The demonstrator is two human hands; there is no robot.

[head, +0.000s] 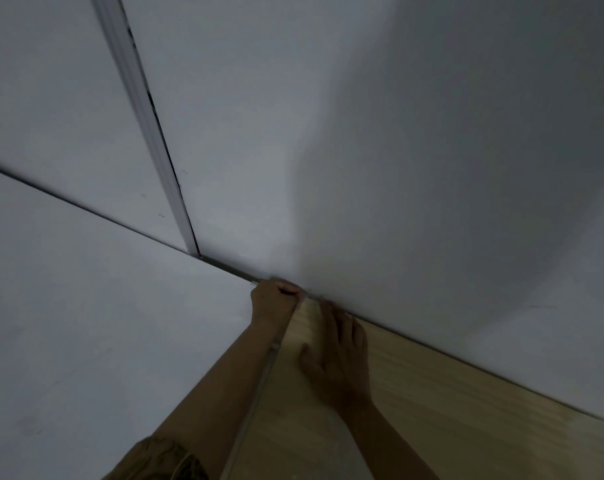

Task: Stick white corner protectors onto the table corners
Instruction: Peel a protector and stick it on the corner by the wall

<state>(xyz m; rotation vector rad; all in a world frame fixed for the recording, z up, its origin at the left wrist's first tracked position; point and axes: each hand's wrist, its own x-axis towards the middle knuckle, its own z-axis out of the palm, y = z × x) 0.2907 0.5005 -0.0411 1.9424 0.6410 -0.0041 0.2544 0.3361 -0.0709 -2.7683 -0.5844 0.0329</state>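
Head view: left hand (273, 301) grips table (432, 410) corner, right hand (338, 355) lies flat

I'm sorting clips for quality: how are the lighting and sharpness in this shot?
Head view: dim and soft all over; a broad shadow darkens the wall at right; the hands, left and right, look dark and slightly blurred at the table corner; wide-angle lens bends straight edges.

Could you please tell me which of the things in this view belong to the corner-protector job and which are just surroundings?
Part of the job:
- wooden table, its far corner against the wall
- left hand, curled over that corner; the protector itself is hidden
- right hand, flat on the tabletop
- pale strip along the table's left edge

Just surroundings:
- grey wall
- white vertical trim
- white surface on the left
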